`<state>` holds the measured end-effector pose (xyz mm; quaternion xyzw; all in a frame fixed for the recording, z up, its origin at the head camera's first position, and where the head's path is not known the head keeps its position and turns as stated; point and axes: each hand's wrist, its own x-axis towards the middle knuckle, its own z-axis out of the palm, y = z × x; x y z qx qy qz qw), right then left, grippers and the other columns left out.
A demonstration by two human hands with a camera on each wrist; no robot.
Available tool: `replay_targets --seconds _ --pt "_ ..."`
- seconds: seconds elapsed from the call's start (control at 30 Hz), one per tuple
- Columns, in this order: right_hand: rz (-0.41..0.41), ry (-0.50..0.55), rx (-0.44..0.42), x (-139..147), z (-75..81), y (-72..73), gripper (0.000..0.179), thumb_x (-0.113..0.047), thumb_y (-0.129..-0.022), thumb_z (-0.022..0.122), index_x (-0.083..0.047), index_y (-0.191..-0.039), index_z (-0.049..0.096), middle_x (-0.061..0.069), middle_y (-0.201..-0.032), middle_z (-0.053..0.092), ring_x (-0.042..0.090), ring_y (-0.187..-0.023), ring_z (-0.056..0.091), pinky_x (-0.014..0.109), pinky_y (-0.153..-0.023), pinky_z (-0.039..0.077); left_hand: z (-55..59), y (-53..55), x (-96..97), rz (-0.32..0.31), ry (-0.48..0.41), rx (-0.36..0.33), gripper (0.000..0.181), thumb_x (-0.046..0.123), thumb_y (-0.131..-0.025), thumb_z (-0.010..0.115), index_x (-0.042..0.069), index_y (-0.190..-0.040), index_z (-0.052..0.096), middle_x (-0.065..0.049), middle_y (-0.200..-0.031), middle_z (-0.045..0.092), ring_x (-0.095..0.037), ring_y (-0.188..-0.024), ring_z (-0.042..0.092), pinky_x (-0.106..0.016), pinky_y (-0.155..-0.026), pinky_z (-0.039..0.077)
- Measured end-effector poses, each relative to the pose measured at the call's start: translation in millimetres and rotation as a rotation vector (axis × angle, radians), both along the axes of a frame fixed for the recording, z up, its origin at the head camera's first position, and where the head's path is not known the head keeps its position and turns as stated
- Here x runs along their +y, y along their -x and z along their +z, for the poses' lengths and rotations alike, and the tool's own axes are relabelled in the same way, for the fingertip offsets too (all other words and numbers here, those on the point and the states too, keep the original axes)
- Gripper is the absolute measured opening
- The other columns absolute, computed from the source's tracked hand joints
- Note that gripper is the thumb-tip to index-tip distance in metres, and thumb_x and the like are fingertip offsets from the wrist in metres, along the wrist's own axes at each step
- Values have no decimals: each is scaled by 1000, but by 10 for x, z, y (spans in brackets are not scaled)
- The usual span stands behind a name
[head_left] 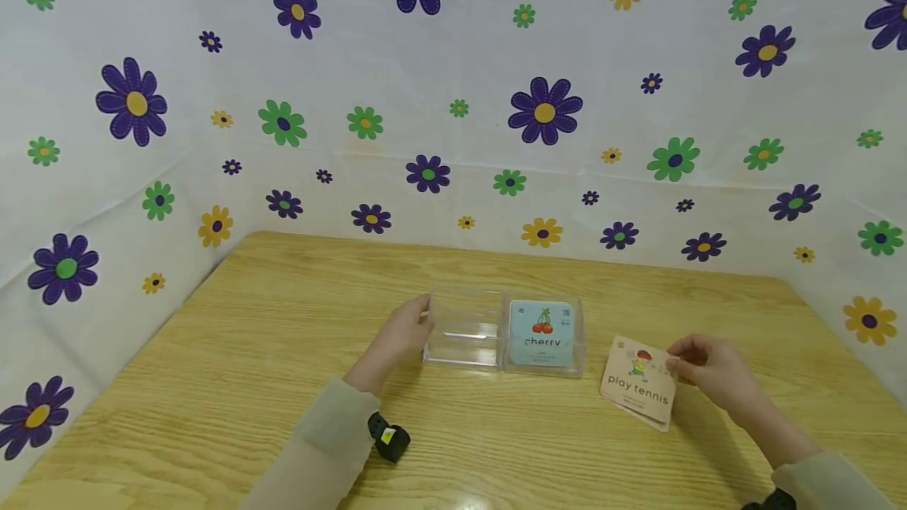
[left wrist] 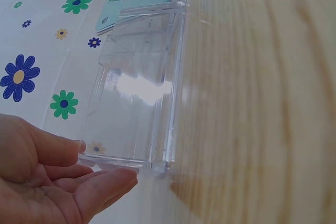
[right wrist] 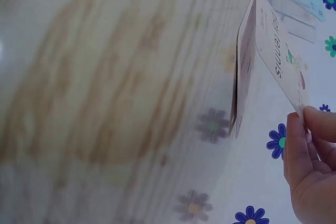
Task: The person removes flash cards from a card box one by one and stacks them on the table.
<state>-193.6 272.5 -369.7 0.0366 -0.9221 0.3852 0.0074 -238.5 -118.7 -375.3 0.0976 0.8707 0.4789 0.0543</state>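
Two hands out over a pale wooden surface (head_left: 283, 352), with flowered cloth (head_left: 135, 105) hung behind and to both sides. Farthest left, the left hand (head_left: 400, 333): grip slack and wide, fingers (left wrist: 113, 182) nearly straight, tips and thumb just touching the left end wall of a clear plastic case (head_left: 464, 329), curled round nothing. Seen from the left wrist, laid against the bottom corner of that case (left wrist: 136, 93) rather than clamped on it. Likely light, rigid and smooth, so apt to slide on the wood at a nudge and to crack under a hard squeeze; best taken across its two long walls or steadied at the end wall, as now. Lying flat near the middle of the surface, two compartments side by side: nothing visible in the left one, and in the right one a blue cherry card (head_left: 542, 330) lying face up, perhaps on top of more, though hard to tell. Further right, well apart from the case, a few cream cards (head_left: 638, 384), the front one reading play tennis, tilted up with the lower edges at or near the wood. Probably thin, light and bendy, slick face to face and quick to fan or slip apart; safest pinched at an edge or corner. Farthest right, the right hand (head_left: 712, 368): grip narrowed to a pinch, thumb and fingertips (right wrist: 294, 140) closed on the right edge of the front card (right wrist: 278, 56), with at least one more card (right wrist: 242, 72) splayed away behind it.
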Motion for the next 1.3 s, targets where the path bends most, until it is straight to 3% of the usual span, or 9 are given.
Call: replay_targets --seconds 0.4,1.3 --pt "-16 -157 -17 32 -13 -2 19 -7 -83 60 9 -91 55 10 -80 59 21 -71 56 28 -54 48 4 -15 3 -2 15 25 43 3 -93 38 -9 -133 28 -24 -134 34 -39 -115 41 -48 -92 37" --pt "89 -379 4 -28 -42 59 7 1 -79 60 7 -78 56 5 -69 54 17 -61 49 30 -51 42 6 12 12 18 6 -24 44 3 -94 38 -10 -134 25 -24 -135 31 -38 -117 39 -46 -94 35"
